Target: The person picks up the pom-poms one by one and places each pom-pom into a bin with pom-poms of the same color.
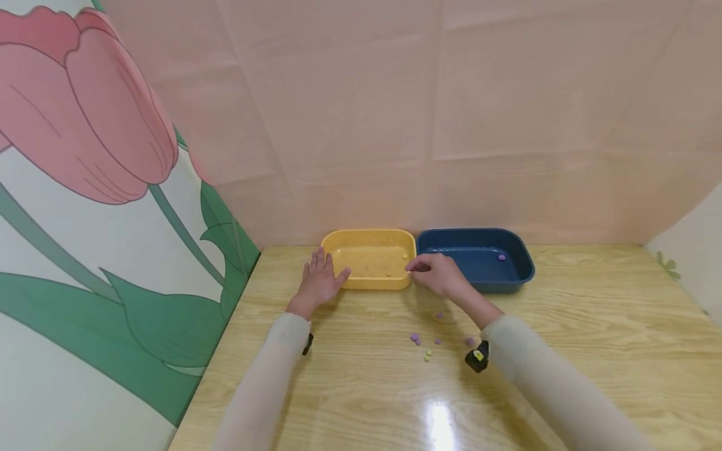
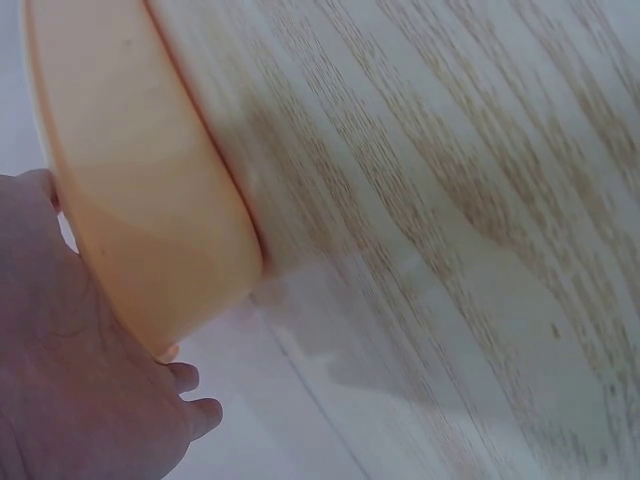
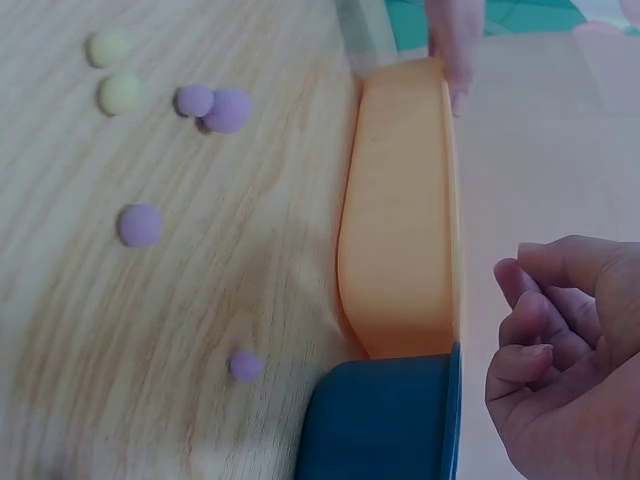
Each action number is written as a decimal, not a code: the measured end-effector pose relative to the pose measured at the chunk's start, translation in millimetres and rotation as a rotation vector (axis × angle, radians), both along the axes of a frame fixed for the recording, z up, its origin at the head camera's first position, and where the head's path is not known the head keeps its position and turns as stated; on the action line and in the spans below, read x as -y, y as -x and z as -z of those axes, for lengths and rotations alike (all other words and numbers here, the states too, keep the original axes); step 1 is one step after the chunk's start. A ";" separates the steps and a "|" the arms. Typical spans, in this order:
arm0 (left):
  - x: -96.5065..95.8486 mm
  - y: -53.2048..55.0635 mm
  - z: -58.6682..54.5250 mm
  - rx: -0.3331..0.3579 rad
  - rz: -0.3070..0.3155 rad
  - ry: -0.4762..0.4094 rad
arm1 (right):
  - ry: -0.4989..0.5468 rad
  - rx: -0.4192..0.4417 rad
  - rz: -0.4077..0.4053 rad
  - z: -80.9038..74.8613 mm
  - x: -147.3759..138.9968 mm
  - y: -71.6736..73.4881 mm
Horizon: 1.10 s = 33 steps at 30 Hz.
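My left hand [image 1: 318, 282] rests with its fingers spread at the left end of a yellow basin [image 1: 366, 284], thumb at the near rim. In the left wrist view, that hand [image 2: 80, 360] lies along the rim. Over the basin's right end, my right hand [image 1: 437, 274] pinches a tiny pale ball [image 1: 408, 272] between thumb and fingertips. The right wrist view shows this hand [image 3: 565, 340] with its other fingers curled and the ball hidden. Two small yellow balls [image 1: 404, 256] lie inside the yellow basin. A purple ball [image 1: 501, 257] sits in the blue basin [image 1: 507, 287].
The basins stand side by side at the back of the wooden table [image 1: 350, 376], against a pink cloth [image 1: 350, 113]. Nearer me lie several loose purple balls [image 1: 414, 337] and two yellow balls [image 1: 427, 359]. A wall with a painted tulip [image 1: 113, 106] borders the left.
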State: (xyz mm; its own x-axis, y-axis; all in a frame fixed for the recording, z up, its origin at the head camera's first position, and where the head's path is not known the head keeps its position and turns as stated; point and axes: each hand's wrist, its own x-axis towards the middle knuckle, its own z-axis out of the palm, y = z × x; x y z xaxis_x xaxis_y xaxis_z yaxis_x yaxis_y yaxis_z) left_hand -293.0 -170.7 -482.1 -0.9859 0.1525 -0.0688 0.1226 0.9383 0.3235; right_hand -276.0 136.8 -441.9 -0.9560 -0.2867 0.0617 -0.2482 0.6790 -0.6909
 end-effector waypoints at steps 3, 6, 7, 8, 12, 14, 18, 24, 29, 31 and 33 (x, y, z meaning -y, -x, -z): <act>-0.5 -0.3 -0.7 0.006 -0.003 -0.002 | 0.010 0.010 0.011 -0.8 2.8 4.9; -0.4 -0.7 -0.7 0.006 -0.005 -0.003 | 0.030 0.041 0.016 -1.6 5.8 9.9; -0.5 -0.7 -0.8 0.005 -0.005 0.001 | 0.039 0.055 0.018 -1.6 6.8 11.8; -0.6 -1.0 -0.8 0.005 -0.005 0.000 | 0.050 0.072 0.019 -1.7 7.7 13.6; -0.6 -1.4 -0.8 0.010 -0.008 -0.004 | 0.085 0.124 0.031 -0.7 11.6 20.8; -0.8 -1.6 -1.1 0.012 -0.011 -0.010 | 0.097 0.140 0.039 -0.1 13.2 23.8; -1.0 -1.8 -1.3 0.002 -0.012 -0.020 | 0.106 0.163 0.054 -0.3 15.9 27.8; -1.4 -1.0 0.7 0.000 -0.018 -0.002 | 0.130 0.200 0.090 -0.2 19.5 33.2; -1.1 -0.8 1.1 -0.009 -0.016 0.004 | 0.138 0.199 0.100 2.9 20.3 38.9; -1.0 -1.0 0.8 -0.013 -0.014 0.003 | 0.132 0.192 0.099 4.4 19.8 41.1; -1.1 -1.1 0.5 -0.015 -0.013 -0.004 | 0.129 0.190 0.104 6.1 19.0 43.7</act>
State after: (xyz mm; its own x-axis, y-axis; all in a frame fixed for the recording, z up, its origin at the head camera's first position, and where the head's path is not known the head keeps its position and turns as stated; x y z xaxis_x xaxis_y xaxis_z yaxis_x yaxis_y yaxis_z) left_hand -291.8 -169.6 -482.6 -0.9887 0.1399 -0.0532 0.1153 0.9386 0.3253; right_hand -319.7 117.8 -448.0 -0.9780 -0.1873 -0.0918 -0.0392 0.5974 -0.8010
